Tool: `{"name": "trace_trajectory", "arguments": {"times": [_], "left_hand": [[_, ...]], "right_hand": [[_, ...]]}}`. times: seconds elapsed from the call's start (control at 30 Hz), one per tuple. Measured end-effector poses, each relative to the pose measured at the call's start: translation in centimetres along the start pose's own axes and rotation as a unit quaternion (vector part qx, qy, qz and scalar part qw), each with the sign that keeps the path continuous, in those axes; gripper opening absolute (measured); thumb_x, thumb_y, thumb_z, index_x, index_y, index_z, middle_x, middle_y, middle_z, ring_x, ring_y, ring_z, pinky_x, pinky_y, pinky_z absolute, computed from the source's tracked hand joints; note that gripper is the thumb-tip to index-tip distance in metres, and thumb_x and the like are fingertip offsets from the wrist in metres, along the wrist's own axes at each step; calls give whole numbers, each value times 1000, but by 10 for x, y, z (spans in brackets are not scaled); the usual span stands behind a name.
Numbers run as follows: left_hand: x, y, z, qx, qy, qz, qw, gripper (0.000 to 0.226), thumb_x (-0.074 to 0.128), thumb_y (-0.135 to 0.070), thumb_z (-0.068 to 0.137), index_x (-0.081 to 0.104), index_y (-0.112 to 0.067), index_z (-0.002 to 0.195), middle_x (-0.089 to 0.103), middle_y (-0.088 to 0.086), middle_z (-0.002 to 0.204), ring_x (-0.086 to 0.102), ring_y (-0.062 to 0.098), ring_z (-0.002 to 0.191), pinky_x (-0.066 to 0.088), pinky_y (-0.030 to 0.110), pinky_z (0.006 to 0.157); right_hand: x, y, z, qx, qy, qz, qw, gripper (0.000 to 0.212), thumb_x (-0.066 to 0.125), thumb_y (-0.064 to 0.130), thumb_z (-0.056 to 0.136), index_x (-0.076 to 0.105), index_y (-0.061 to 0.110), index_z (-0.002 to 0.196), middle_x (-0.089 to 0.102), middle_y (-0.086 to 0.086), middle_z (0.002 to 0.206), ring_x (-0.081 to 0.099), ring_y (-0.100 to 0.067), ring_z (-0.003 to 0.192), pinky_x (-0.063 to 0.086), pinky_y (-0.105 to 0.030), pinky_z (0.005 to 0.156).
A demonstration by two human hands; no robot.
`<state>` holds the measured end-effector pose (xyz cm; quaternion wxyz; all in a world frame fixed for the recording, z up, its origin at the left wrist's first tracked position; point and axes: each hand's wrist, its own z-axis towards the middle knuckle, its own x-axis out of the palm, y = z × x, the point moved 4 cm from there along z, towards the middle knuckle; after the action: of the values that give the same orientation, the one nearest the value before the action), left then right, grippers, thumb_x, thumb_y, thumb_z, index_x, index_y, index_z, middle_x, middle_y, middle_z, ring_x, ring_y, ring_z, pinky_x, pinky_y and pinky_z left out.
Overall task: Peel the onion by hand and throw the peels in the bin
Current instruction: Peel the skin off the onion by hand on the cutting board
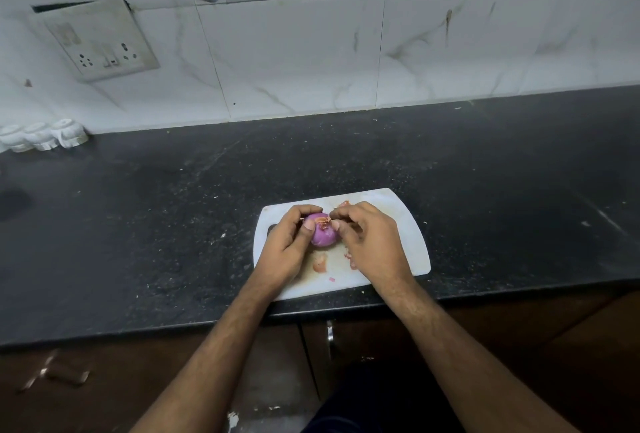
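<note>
Onion (323, 233), purple and mostly bare, sits between both hands above a white cutting board (405, 221) near the front edge of the dark counter (173, 207). The left hand (289, 247) curls around its left side, thumb on the skin. The right hand (369, 242) pinches a papery brown scrap at the onion's top. Loose peels (320, 263) lie on the board under and beside the hands. A socket plate (100, 39) is fixed to the tiled wall.

A dark speckled stone counter (485, 172) runs below a wall of white marbled tiles (294, 58). A grimy socket plate (100, 41) sits on the wall at left. Brown cabinet fronts (571, 346) stand beneath the counter.
</note>
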<state>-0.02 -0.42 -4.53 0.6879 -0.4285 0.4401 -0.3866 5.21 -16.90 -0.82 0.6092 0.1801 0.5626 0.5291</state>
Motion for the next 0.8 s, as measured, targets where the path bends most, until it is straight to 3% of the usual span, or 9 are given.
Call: {"name": "trace_trajectory", "arguments": {"times": [0.17,0.3,0.43,0.53,0.67,0.8], "left_hand": [[0,-2,-2,16,15,7,1000,26,51,-35,106,64,-22,125,72,-8,121,66,18,119,53,42,106],[1,-6,-2,43,16,19,999,23,54,-31,105,63,-24,125,71,-8,119,67,20,117,54,42,103],[2,-8,-4,59,12,15,998,22,54,-29,106,64,-22,124,71,-8,118,66,21,116,54,40,103],[1,-9,-4,59,10,16,998,23,53,-33,106,64,-24,124,71,-9,118,66,21,117,54,40,103],[2,-10,-3,63,13,24,998,22,53,-34,105,63,-27,123,70,-11,117,66,19,115,54,38,102],[1,-10,-4,69,13,21,997,19,54,-30,105,63,-29,122,70,-11,117,66,19,114,54,36,101]], "right_hand": [[-5,-1,-3,-25,-3,-26,999,17,68,18,98,77,18,113,68,9,105,66,-3,88,59,-16,65],[-6,0,-4,-75,-2,-103,992,21,66,21,100,75,15,117,69,4,111,65,-7,95,53,-16,86],[-8,2,-6,-96,7,-148,984,21,65,23,100,76,16,117,69,4,111,68,-12,89,43,-7,74],[-9,3,-4,-100,37,-148,983,21,64,23,100,76,17,117,68,3,110,68,-14,88,44,-5,68],[-10,3,-3,-102,36,-148,983,21,65,23,99,76,18,117,69,3,112,69,-14,92,54,-19,80],[-10,6,-4,-114,24,-201,973,19,65,29,98,75,21,113,68,9,114,67,-11,90,55,-28,78]]}}
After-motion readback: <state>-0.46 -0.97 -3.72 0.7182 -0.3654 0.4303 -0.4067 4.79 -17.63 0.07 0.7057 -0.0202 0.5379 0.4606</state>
